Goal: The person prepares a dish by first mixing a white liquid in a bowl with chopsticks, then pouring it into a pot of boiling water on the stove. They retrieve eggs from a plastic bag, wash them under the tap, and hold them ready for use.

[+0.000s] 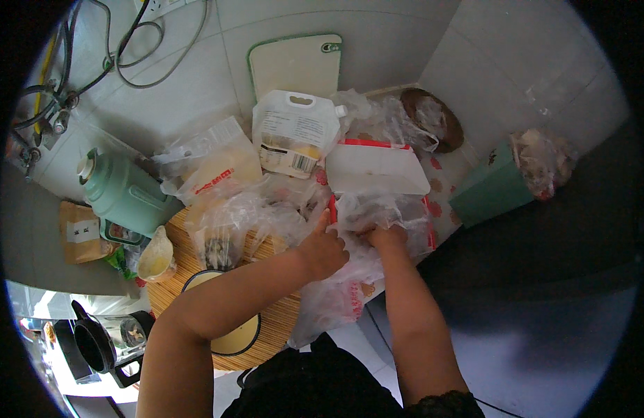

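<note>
The red-and-white box (432,235) sits at the far right of the table, its long axis running roughly left to right; its white lid (377,171) stands raised on the far side, toward the wall; clear plastic film (381,207) fills its mouth, and a crumpled bag (329,310) with red print trails from the front toward the person, its lower end pointing down and slightly left.

The left forearm crosses diagonally from the lower left; the left hand (324,254) is at the box's near left corner, index finger extended away from the body, the others curled, and I cannot tell whether they pinch film; the right forearm reaches nearly straight forward, the right hand (386,239) bent inward, its fingertips lost in the film, so its grip cannot be told.

Bamboo-like slats (278,317) cover the left part of the surface, under a dark-rimmed bowl (235,341); a green jug (130,195) stands at left; a white spouted pouch (297,132) and a cutting board (297,66) stand before the tiled wall (384,49).
</note>
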The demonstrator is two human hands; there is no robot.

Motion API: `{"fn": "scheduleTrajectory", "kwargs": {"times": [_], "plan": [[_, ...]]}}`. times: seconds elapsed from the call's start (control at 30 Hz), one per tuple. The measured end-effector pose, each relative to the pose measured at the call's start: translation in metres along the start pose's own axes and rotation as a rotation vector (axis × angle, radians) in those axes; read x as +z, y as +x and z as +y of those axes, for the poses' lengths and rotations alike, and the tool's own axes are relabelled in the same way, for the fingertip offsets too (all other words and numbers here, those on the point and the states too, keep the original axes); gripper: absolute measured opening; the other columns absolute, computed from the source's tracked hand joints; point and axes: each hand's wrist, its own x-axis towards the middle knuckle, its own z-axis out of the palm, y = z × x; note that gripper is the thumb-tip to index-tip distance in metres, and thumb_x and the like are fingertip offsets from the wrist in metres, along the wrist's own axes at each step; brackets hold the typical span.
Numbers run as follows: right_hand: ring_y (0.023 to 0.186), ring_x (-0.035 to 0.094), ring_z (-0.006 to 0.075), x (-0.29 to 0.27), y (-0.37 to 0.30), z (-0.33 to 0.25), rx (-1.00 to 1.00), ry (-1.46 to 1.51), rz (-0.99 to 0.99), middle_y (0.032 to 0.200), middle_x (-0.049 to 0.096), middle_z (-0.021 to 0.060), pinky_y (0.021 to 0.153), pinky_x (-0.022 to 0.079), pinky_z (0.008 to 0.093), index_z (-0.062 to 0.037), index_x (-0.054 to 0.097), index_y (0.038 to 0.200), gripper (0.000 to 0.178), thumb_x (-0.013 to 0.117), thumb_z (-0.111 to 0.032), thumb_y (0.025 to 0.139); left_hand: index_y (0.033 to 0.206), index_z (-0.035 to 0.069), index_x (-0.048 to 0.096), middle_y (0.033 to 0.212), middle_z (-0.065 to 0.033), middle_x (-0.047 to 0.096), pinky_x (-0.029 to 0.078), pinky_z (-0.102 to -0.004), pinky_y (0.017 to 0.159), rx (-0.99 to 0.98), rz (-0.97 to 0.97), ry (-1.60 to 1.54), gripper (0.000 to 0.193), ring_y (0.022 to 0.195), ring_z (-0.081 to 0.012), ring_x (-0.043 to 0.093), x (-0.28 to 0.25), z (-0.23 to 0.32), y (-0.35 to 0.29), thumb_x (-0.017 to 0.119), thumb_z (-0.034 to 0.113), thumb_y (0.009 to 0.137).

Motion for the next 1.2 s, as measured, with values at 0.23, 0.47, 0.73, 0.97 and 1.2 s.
{"fn": "scheduleTrajectory", "kwargs": {"times": [0.23, 0.47, 0.73, 0.97, 1.2], "plan": [[0.118, 0.056, 0.0317, 0.033, 0.017, 0.009, 0.001, 0.033, 0.024, 0.133, 0.055, 0.0113, 0.097, 0.047, 0.0409, -0.0189, 0.054, 0.132, 0.075, 0.071, -0.057, 0.07, 0.104, 0.012, 0.066, 0.101, -0.0101, 0.064, 0.011, -0.0723, 0.106, -0.014, 0.0, 0.005, 0.025, 0.113, -0.0298, 0.057, 0.001, 0.0, -0.003, 0.054, 0.019, 0.084], [0.099, 0.065, 0.0331, -0.032, -0.017, 0.002, -0.131, 0.248, 0.236, 0.103, 0.07, 0.0114, 0.083, 0.052, 0.0424, -0.0152, 0.064, 0.117, 0.059, 0.077, -0.043, 0.068, 0.111, 0.013, 0.064, 0.108, -0.0122, 0.063, 0.011, -0.0723, 0.107, -0.03, -0.079, 0.005, 0.03, 0.118, -0.0297, 0.054, -0.01, -0.004, 0.002, 0.055, 0.018, 0.083], [0.072, 0.063, 0.0161, -0.033, -0.047, 0.026, -0.079, 1.603, -0.308, 0.092, 0.068, 0.0078, 0.058, 0.05, 0.0296, -0.013, 0.061, 0.115, 0.045, 0.071, -0.042, 0.081, 0.129, 0.018, 0.055, 0.126, -0.0131, 0.057, 0.014, -0.0716, 0.106, -0.148, 0.015, -0.221, 0.042, 0.127, -0.0322, 0.047, 0.005, -0.029, -0.015, 0.058, 0.025, 0.088], [0.064, 0.06, 0.0185, -0.023, -0.098, 0.038, -0.068, 1.971, -0.425, 0.088, 0.066, 0.0106, 0.053, 0.047, 0.0302, -0.0136, 0.058, 0.117, 0.041, 0.061, -0.044, 0.09, 0.127, 0.014, 0.056, 0.127, -0.0099, 0.058, 0.024, -0.0681, 0.104, -0.237, 0.129, -0.481, 0.04, 0.124, -0.0282, 0.05, -0.011, -0.036, -0.03, 0.058, 0.026, 0.089], [0.07, 0.06, 0.0192, -0.034, -0.137, 0.03, -0.285, 2.111, -0.567, 0.095, 0.066, 0.0128, 0.054, 0.049, 0.0302, -0.0131, 0.057, 0.118, 0.04, 0.061, -0.042, 0.091, 0.123, 0.009, 0.058, 0.12, -0.0169, 0.061, 0.045, -0.0459, 0.094, -0.187, 0.406, -0.682, 0.039, 0.107, -0.0343, 0.059, -0.066, -0.013, -0.108, 0.064, 0.019, 0.086]]}}
